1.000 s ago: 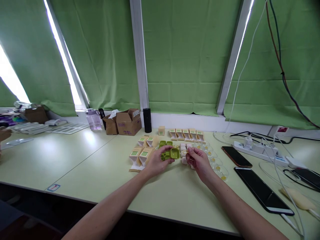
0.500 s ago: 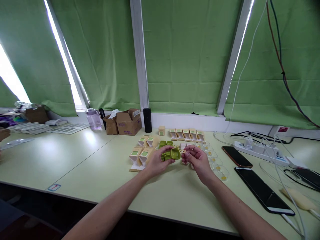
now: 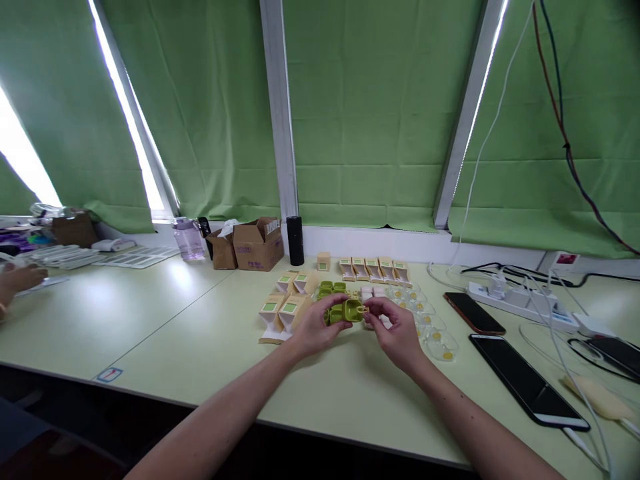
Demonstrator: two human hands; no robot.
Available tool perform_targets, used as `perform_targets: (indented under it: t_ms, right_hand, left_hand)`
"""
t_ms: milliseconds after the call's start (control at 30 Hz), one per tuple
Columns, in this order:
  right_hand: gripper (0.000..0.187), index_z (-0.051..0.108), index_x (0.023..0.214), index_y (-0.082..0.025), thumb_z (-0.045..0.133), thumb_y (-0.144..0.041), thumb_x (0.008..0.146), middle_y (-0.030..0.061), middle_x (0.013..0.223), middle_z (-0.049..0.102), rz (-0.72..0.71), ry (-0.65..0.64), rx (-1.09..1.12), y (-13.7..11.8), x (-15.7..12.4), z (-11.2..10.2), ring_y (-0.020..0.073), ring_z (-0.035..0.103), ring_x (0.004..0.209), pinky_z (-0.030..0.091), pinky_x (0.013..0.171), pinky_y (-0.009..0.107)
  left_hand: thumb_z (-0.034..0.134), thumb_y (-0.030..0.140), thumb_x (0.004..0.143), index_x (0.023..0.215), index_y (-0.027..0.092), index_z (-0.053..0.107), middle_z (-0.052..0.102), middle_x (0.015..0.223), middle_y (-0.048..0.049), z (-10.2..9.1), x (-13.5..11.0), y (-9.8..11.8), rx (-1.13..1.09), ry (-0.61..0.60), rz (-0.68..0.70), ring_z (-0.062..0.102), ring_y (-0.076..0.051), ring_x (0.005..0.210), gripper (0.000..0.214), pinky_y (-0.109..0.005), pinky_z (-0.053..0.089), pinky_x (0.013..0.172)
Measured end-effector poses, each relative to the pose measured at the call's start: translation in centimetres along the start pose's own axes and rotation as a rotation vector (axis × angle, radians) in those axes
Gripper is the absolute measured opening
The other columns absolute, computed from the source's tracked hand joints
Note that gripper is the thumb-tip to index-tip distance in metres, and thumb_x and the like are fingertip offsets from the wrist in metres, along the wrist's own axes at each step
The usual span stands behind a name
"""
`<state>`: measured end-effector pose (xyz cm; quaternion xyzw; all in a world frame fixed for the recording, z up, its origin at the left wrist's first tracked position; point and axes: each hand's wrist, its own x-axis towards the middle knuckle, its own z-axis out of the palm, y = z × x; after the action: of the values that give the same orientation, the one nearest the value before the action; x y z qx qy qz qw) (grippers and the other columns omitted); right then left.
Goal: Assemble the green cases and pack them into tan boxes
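Your left hand [image 3: 316, 328] is closed round a small green cup [image 3: 353, 311], thumb below and fingers above, with the cup's hollow facing you. Your right hand [image 3: 399, 335] is drawn into a pinch, thumb and fingertips nearly together on a small yellow ring [image 3: 364, 309] at the cup's right edge (too small to tell whether it is fastened there). The cup sits between your two hands, above the table [image 3: 320, 407]. More green cups [image 3: 333, 287] stand just behind it, with pale blocks [image 3: 373, 292] beside them. Open cream cartons [image 3: 291, 310] stand left of your left hand, and clear pieces with yellow discs [image 3: 434, 327] lie beyond your right.
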<state>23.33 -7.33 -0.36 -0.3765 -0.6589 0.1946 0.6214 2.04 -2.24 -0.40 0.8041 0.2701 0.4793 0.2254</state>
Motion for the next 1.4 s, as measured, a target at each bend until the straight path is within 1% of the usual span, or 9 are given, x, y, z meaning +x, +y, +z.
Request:
perform_targets:
  t_ms: [100, 167, 267, 400, 500, 600, 800, 1033, 1400]
  right_hand:
    - [0.013, 0.076, 0.106, -0.027, 0.066, -0.032, 0.101, 0.0058, 0.088, 0.078, -0.147, -0.019, -0.17, 0.1, -0.1, -0.1, 0.0219, 0.068, 0.072, 0.056, 0.07, 0.038]
    - [0.014, 0.075, 0.108, -0.027, 0.061, -0.028, 0.103, 0.0073, 0.093, 0.079, -0.249, -0.029, -0.255, 0.2, -0.1, -0.1, 0.023, 0.069, 0.076, 0.055, 0.071, 0.039]
    - [0.015, 0.073, 0.109, -0.024, 0.058, -0.022, 0.105, 0.0085, 0.095, 0.078, -0.4, -0.038, -0.39, 0.2, 0.0, 0.0, 0.0246, 0.069, 0.084, 0.053, 0.075, 0.039]
    - [0.012, 0.071, 0.107, -0.021, 0.058, -0.019, 0.105, 0.0082, 0.091, 0.075, -0.509, -0.045, -0.545, 0.0, 0.1, -0.1, 0.024, 0.064, 0.083, 0.047, 0.073, 0.037]
    - [0.013, 0.07, 0.104, -0.021, 0.057, -0.019, 0.106, 0.0074, 0.086, 0.072, -0.543, -0.05, -0.639, -0.1, 0.1, -0.1, 0.0232, 0.06, 0.079, 0.043, 0.071, 0.037]
    - [0.015, 0.07, 0.102, -0.02, 0.056, -0.019, 0.106, 0.0075, 0.084, 0.071, -0.571, -0.047, -0.699, 0.0, 0.1, -0.1, 0.023, 0.058, 0.077, 0.039, 0.07, 0.037]
    - [0.018, 0.071, 0.102, -0.021, 0.053, -0.019, 0.107, 0.0083, 0.085, 0.071, -0.611, -0.049, -0.764, -0.1, 0.1, 0.0, 0.0239, 0.058, 0.078, 0.038, 0.071, 0.038]
    - [0.019, 0.071, 0.1, -0.02, 0.054, -0.018, 0.108, 0.0075, 0.082, 0.071, -0.645, -0.045, -0.811, -0.4, 0.1, 0.0, 0.0237, 0.057, 0.077, 0.036, 0.071, 0.039]
    - [0.015, 0.071, 0.1, -0.019, 0.057, -0.015, 0.106, 0.005, 0.077, 0.07, -0.703, -0.039, -0.814, -0.3, 0.3, -0.1, 0.0223, 0.052, 0.074, 0.034, 0.068, 0.039]
  left_hand:
    - [0.086, 0.023, 0.084, 0.132, 0.024, 0.069, 0.078, 0.128, -0.0089, 0.1, -0.2, -0.3, 0.02, 0.005, 0.024, 0.074, -0.028, 0.122, 0.051, -0.047, 0.061, 0.11]
    - [0.086, 0.024, 0.085, 0.132, 0.024, 0.07, 0.078, 0.127, -0.0088, 0.2, -0.2, -0.5, 0.038, 0.009, 0.041, 0.074, -0.028, 0.121, 0.05, -0.047, 0.061, 0.11]
    - [0.085, 0.025, 0.085, 0.132, 0.025, 0.069, 0.078, 0.126, -0.008, 0.2, -0.3, -0.5, 0.066, 0.008, 0.067, 0.074, -0.028, 0.119, 0.05, -0.046, 0.061, 0.109]
    - [0.085, 0.024, 0.086, 0.132, 0.025, 0.069, 0.078, 0.125, -0.0086, 0.2, -0.4, -0.3, 0.089, 0.005, 0.104, 0.074, -0.028, 0.119, 0.049, -0.046, 0.06, 0.109]
    - [0.084, 0.025, 0.087, 0.132, 0.025, 0.07, 0.078, 0.125, -0.0091, 0.2, -0.4, 0.0, 0.097, 0.0, 0.118, 0.073, -0.028, 0.119, 0.047, -0.046, 0.059, 0.109]
    - [0.083, 0.026, 0.088, 0.133, 0.025, 0.07, 0.078, 0.125, -0.0098, 0.0, -0.3, 0.5, 0.103, -0.022, 0.132, 0.073, -0.029, 0.12, 0.046, -0.047, 0.059, 0.11]
    - [0.081, 0.025, 0.089, 0.133, 0.025, 0.071, 0.078, 0.124, -0.0103, -0.1, -0.2, 1.0, 0.106, -0.036, 0.17, 0.073, -0.029, 0.119, 0.045, -0.047, 0.058, 0.11]
    - [0.083, 0.025, 0.088, 0.133, 0.025, 0.07, 0.078, 0.124, -0.0099, -0.1, -0.2, 0.8, 0.097, -0.032, 0.179, 0.073, -0.029, 0.119, 0.047, -0.047, 0.059, 0.108]
    - [0.084, 0.023, 0.088, 0.135, 0.024, 0.07, 0.079, 0.123, -0.0099, -0.1, -0.2, 0.6, 0.094, -0.022, 0.241, 0.074, -0.028, 0.117, 0.049, -0.045, 0.059, 0.108]
